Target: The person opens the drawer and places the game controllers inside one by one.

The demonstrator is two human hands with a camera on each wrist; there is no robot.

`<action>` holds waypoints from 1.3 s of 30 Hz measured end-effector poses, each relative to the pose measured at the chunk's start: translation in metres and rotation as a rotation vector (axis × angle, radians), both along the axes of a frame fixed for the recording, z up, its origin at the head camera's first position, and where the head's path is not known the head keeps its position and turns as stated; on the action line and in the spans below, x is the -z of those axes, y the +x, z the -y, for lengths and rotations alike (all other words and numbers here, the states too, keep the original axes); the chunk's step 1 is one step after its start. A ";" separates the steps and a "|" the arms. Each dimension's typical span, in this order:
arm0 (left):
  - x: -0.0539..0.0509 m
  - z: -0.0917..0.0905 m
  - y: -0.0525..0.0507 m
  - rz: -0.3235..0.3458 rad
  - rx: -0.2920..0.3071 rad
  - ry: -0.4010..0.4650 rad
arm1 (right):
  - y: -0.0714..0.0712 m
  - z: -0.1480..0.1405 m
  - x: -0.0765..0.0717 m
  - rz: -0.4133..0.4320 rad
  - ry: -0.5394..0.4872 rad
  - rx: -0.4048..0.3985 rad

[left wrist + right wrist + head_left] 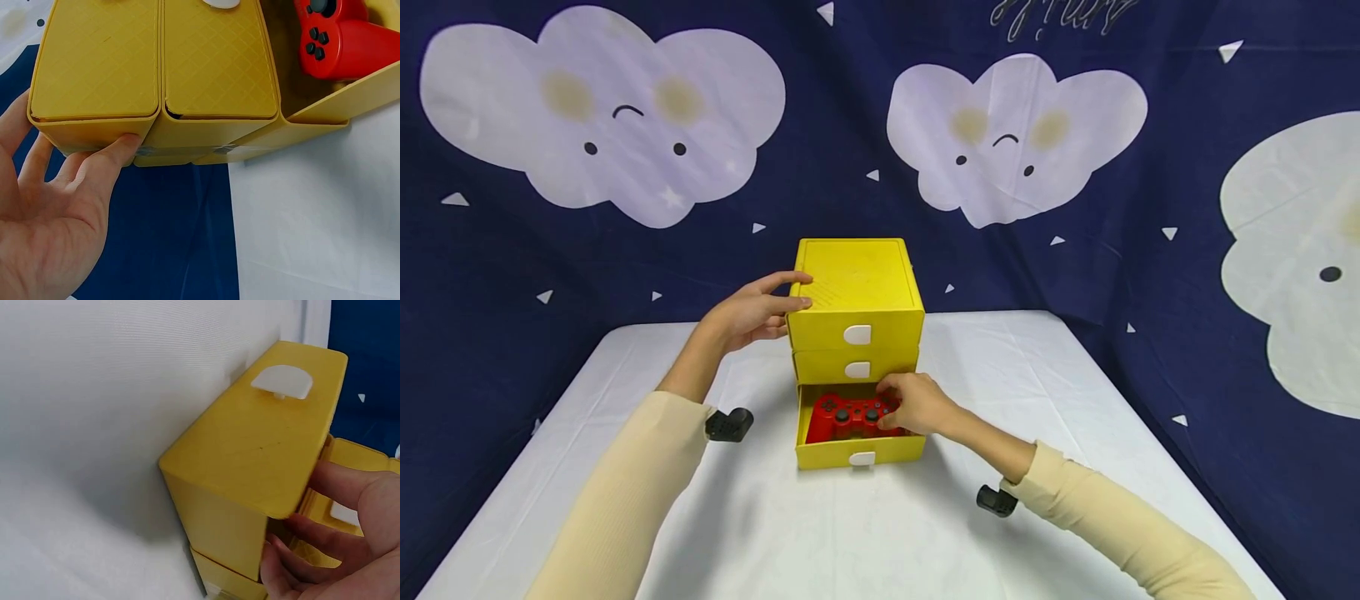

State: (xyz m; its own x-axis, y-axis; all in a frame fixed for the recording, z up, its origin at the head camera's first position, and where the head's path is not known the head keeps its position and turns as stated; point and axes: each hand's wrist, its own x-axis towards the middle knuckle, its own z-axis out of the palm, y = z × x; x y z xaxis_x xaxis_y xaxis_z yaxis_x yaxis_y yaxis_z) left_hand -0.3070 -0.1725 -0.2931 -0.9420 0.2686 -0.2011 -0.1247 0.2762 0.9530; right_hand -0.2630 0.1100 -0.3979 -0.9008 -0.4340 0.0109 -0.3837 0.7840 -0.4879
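Note:
A yellow three-drawer box point(859, 271) stands upright, its bottom drawer point(827, 456) pulled out. In that drawer lies a red game controller point(842, 427) with black sticks and buttons; its left part also shows in the left wrist view. My right hand point(917, 404) reaches into the drawer and holds the controller's right end between thumb and fingers. The right wrist view shows that hand point(350, 544) behind the drawer front, with the controller hidden there. Up at the box's left side, my left hand point(751, 312) rests with extended fingers on the top edge and side wall.
White handles point(857, 335) sit on the drawer fronts; the upper two drawers are closed. A white cloth point(820, 533) covers the table under the box. Behind hangs a dark blue curtain point(835, 150) with clouds. Small black cameras point(728, 425) are at both wrists.

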 end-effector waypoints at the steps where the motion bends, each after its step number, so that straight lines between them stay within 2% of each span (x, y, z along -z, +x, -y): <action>1: 0.000 0.000 0.000 -0.002 0.000 0.000 | 0.001 -0.001 -0.002 0.004 -0.004 0.002; 8: 0.000 0.000 0.000 -0.004 0.002 0.001 | 0.006 -0.012 -0.011 0.016 0.032 -0.008; 16: -0.001 -0.002 0.000 -0.010 0.002 0.000 | 0.013 -0.027 -0.018 0.082 0.090 0.018; 24: -0.002 -0.003 0.000 -0.002 0.001 0.003 | 0.016 -0.033 -0.011 0.149 0.086 0.055; 39: -0.001 0.000 0.001 0.001 0.007 0.015 | 0.015 -0.033 -0.006 0.147 0.007 0.094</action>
State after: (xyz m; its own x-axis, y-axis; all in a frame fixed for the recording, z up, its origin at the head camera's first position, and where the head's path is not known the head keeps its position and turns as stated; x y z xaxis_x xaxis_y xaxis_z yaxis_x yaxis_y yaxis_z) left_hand -0.3055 -0.1725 -0.2923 -0.9399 0.2786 -0.1976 -0.1232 0.2629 0.9569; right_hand -0.2479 0.1427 -0.3915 -0.9290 -0.3477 -0.1264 -0.2339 0.8166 -0.5277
